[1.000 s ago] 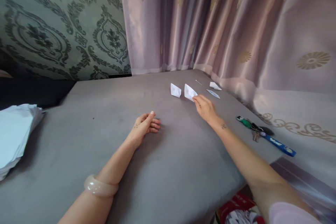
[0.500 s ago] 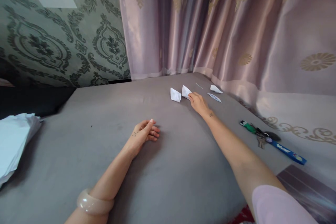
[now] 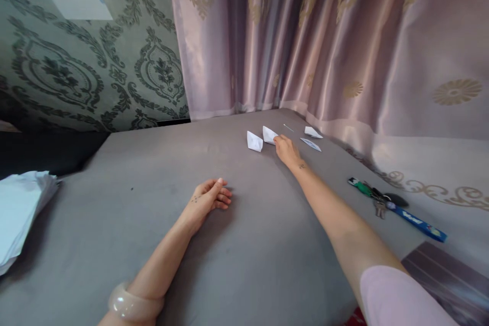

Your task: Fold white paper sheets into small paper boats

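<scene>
My right hand [image 3: 287,150] reaches to the far part of the grey surface, its fingers closed on the near edge of a folded white paper boat [image 3: 269,134]. Just left of that boat, a second paper boat [image 3: 254,141] stands by itself. My left hand [image 3: 210,198] rests on the surface nearer to me, thumb up, its fingers loosely bent and slightly apart, with nothing in them. To the right of my right hand lie a flat, pointed folded paper [image 3: 310,144] and another white folded paper [image 3: 313,132].
A thin white stick [image 3: 288,128] lies near the curtain [image 3: 344,61]. Keys on a blue strap [image 3: 416,221] are at the right. A stack of white paper [image 3: 23,209] stands at the left, near a black object [image 3: 57,150]. The patterned wall [image 3: 95,71] rises behind.
The view has shifted slightly, so everything sits a little lower in the picture. Both hands keep nearly the same place and pose; the right one stays on the paper boat.
</scene>
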`<state>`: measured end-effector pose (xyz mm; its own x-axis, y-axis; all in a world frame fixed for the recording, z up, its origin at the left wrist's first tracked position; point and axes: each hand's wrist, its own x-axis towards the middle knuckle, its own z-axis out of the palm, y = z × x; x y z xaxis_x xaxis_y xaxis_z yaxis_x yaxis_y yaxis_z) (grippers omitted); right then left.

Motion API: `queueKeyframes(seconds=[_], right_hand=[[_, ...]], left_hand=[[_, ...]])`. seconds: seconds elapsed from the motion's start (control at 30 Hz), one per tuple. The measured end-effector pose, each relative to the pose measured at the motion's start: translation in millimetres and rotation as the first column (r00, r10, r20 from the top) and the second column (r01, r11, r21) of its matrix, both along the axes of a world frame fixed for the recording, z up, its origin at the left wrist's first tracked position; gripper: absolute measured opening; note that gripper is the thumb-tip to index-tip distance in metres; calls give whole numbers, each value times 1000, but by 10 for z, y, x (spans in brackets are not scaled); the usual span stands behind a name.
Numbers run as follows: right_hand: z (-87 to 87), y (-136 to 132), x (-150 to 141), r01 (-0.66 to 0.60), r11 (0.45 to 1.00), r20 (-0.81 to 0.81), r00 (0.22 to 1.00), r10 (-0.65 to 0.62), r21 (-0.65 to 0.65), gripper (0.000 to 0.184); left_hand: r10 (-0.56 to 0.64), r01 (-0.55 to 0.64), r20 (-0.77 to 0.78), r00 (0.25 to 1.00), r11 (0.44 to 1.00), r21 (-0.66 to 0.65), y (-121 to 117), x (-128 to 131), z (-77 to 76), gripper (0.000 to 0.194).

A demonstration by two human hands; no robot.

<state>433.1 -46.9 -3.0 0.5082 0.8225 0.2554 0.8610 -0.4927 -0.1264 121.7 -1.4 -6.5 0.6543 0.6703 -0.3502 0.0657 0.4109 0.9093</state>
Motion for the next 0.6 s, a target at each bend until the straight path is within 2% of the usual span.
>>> queueKeyframes(seconds=[0.27,0.6], right_hand=[[-39,-19,77,58,998,21,998,-58,-4,38],[-37,-69,93,38,999,30,999,-37,-28,36]], left_hand=[[-2,2,-14,1000,1000,0,-1,7,19,33],[-5,5,-32,999,1000,1,7,7,-1,34]])
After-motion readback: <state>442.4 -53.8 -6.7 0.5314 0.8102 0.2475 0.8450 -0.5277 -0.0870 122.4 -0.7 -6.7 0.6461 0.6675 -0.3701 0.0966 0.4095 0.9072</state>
